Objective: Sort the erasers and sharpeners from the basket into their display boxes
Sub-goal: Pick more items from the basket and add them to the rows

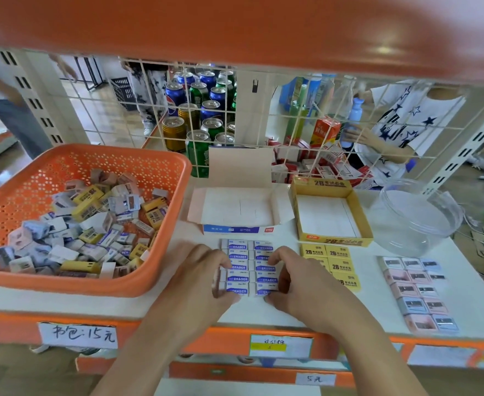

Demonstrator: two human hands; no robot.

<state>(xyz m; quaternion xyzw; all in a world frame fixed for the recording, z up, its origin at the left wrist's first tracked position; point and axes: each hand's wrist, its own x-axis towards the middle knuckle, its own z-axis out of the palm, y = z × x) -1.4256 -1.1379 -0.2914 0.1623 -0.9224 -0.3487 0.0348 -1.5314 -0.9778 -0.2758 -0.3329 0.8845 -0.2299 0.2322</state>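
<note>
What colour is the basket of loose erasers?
The basket is orange, best seen in the head view.

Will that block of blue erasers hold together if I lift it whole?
Likely to buckle: the blue erasers are loose pieces in two columns, gripped only at the edges by the left hand and right hand. Their printed sleeves look smooth, so possibly slippery.

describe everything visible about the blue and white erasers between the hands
The blue-and-white erasers are small blocks in paper sleeves printed ERASER, packed edge to edge in two columns of five rows. They lie flat on the white shelf, in front of the open blue-fronted box. The left hand grips the block's left side and the right hand its right side, fingers covering the middle rows.
</note>
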